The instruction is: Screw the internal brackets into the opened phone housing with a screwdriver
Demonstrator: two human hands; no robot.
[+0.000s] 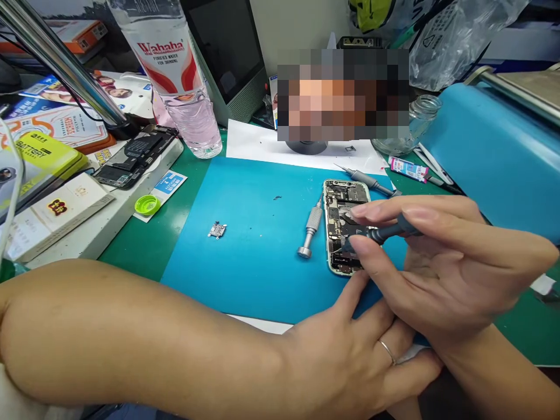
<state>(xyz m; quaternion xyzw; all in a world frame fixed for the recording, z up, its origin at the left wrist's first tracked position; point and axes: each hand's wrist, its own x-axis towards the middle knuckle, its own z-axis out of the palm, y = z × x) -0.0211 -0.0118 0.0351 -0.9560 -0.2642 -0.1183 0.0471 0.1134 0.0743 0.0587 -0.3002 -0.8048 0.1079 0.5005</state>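
Observation:
An opened phone [340,204] lies on the blue work mat [258,245], its circuit boards exposed. My right hand [437,262] is closed round a dark grey screwdriver [389,232] whose tip points down into the phone's lower part. My left hand [359,356] comes in from the lower left and rests on the mat below the phone, under my right hand; its index finger stretches to the phone's bottom edge, and a ring shows on one finger. A second grey screwdriver [311,227] lies just left of the phone. A small metal part [217,230] sits alone on the mat.
A water bottle [181,81] stands at the back, beside another opened phone [133,154] on a white box. A green cap [147,205], a glass jar [413,125], a third screwdriver [367,179], a small glue tube [409,169] and packaging at far left surround the mat.

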